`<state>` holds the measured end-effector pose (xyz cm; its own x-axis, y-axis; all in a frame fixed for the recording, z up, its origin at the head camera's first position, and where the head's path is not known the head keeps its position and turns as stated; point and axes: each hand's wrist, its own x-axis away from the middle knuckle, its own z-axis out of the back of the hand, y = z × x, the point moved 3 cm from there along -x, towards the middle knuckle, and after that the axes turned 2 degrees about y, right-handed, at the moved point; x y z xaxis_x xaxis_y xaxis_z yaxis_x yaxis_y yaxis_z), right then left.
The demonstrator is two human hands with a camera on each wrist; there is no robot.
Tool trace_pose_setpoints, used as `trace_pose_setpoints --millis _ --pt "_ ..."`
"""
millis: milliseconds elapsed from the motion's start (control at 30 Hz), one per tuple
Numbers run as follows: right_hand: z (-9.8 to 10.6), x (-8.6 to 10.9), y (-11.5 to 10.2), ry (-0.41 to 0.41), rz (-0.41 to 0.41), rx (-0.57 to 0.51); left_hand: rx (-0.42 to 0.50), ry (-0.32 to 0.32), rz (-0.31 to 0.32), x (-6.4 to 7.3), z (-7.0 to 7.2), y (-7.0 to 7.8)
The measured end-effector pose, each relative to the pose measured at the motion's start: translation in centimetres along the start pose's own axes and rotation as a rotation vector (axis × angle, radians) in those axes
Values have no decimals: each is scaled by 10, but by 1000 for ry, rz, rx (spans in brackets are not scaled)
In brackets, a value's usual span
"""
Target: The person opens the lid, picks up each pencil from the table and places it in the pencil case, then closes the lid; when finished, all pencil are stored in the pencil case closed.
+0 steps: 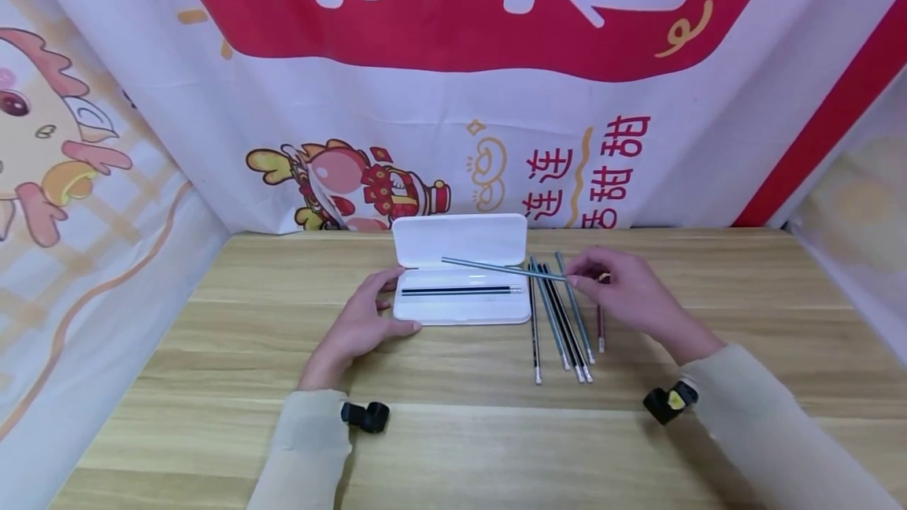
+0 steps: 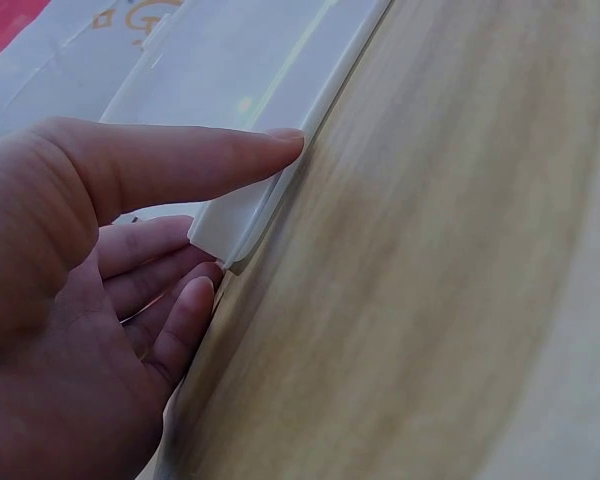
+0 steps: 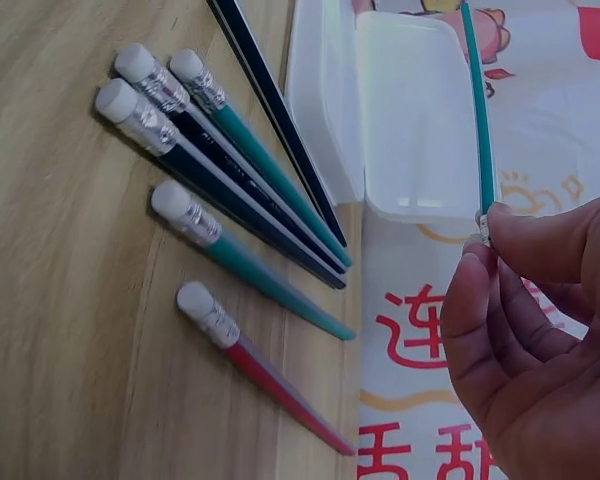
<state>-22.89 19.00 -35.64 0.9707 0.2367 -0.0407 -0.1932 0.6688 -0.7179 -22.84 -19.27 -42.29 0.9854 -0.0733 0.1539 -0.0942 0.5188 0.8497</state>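
A white pencil case point(image 1: 460, 316) lies with its lid point(image 1: 460, 238) raised at the back. Dark pencils point(image 1: 457, 290) lie lengthwise inside it. My left hand point(image 1: 363, 321) holds the case's left end, thumb along the front edge and fingers at the left side. In my right hand point(image 1: 616, 282), thumb and fingers pinch a green pencil point(image 3: 482, 110) by its eraser end. That pencil points left, above the case's right part. Under and beside the right hand, several loose pencils point(image 1: 560, 321) lie on the table, dark and green, plus a red one point(image 3: 270, 385).
The wooden table point(image 1: 460, 431) meets a printed cloth point(image 1: 439, 101) right behind the case. More printed cloth point(image 1: 92, 179) hangs at the left side. The loose pencils lie close to the case's right end, their white erasers toward the front.
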Motion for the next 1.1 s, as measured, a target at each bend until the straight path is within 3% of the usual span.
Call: trace_pose_setpoints --millis 600,1100 --pt "-42 -41 -14 -43 52 18 13 -1 -20 0 0 1" --pt "-62 -59 -15 -72 60 14 2 7 15 -2 1 -1"
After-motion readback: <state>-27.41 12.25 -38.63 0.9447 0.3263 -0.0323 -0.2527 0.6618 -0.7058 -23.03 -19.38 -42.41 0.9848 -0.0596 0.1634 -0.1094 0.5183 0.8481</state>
